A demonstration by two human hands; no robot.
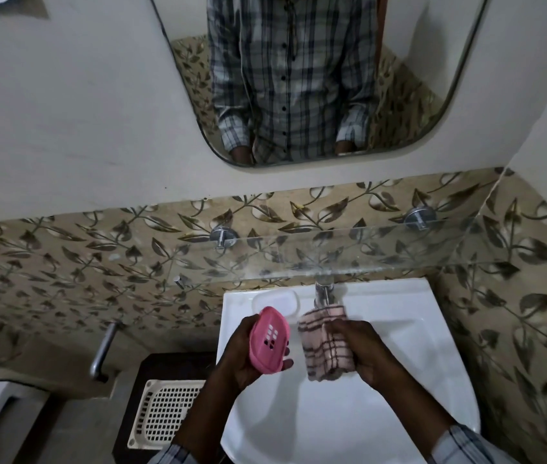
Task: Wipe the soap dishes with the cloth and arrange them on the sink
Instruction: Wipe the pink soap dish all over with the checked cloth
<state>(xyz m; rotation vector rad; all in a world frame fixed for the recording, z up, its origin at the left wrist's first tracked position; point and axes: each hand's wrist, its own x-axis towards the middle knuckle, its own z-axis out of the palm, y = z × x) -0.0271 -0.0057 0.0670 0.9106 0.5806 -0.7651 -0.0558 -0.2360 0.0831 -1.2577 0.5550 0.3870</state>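
Left grip (242,360) clamped round pink soap dish (270,339), centre frame above the sink (406,329). Right grip (365,349) clutches folded cloth (327,343) just right of it, not touching. Long axes near parallel, top-to-bottom.

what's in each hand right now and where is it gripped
The left hand holds the pink soap dish by its long edges. The right hand grips the folded checked cloth along its right side.

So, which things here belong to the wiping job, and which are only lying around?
For the job: pink soap dish in the left hand, checked cloth in the right hand, white soap dish, sink.
Just there: tap, glass shelf, mirror, white basket.
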